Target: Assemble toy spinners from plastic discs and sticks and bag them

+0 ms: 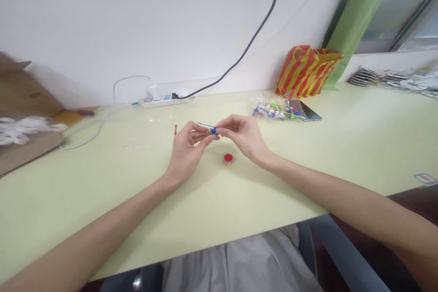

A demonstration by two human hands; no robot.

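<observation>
Between the fingertips of my left hand (pixel 188 148) and my right hand (pixel 243 136) is a small blue plastic piece (pixel 213 131) with a thin blue stick reaching out to the left. Both hands pinch it just above the table; its exact kind is too small to make out. Below the hands, a small round red-topped piece (pixel 228 159) with a clear lower part rests on the table. A small red double-ended plastic piece (pixel 175 130) lies just beyond my left hand.
Clear bags of colourful plastic parts (pixel 273 109) lie at the back right beside a dark phone (pixel 310 111). Behind them stands a red-and-yellow striped bag (pixel 304 73). A power strip (pixel 166 101) with a black cable sits along the wall. At left is an open cardboard box (pixel 30 91).
</observation>
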